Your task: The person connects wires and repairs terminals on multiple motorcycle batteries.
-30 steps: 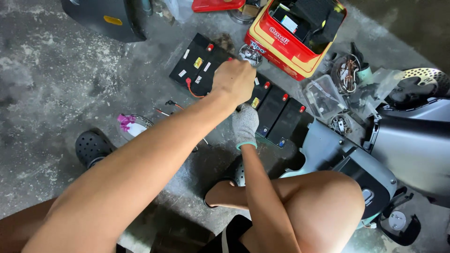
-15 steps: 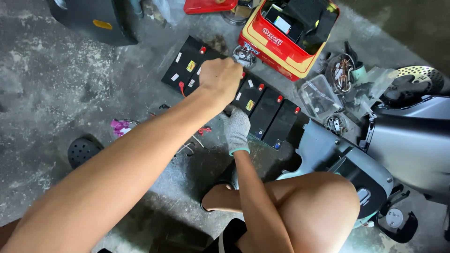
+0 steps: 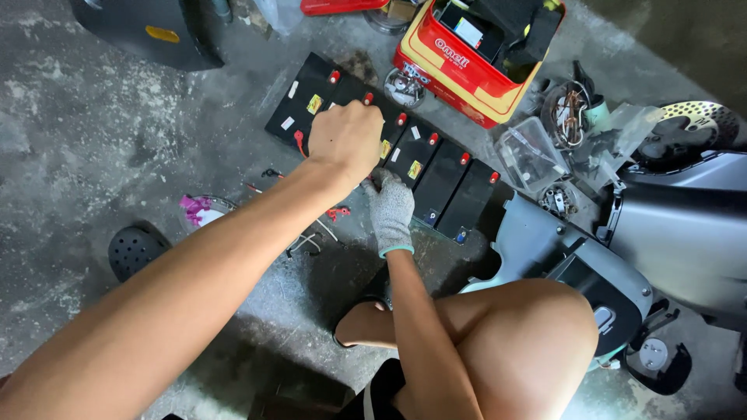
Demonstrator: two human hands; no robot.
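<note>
Rough grey concrete floor (image 3: 93, 132), stained and speckled, darker wet-looking patch near the lower middle. Flat daylight, soft shadows. No walls or windows visible. Grey scooter body panels (image 3: 669, 225) crowd the floor's right edge.

Concrete floor (image 3: 70, 155) carries black batteries (image 3: 436, 175), red box (image 3: 475, 70).

The left hand (image 3: 346, 140) covers a part of the row of black batteries (image 3: 436, 175), so what its fingers grip is hidden. The gloved right hand (image 3: 389, 210) hides its fingertips under that hand. The red box (image 3: 467, 58) is cut off by the top edge.
</note>
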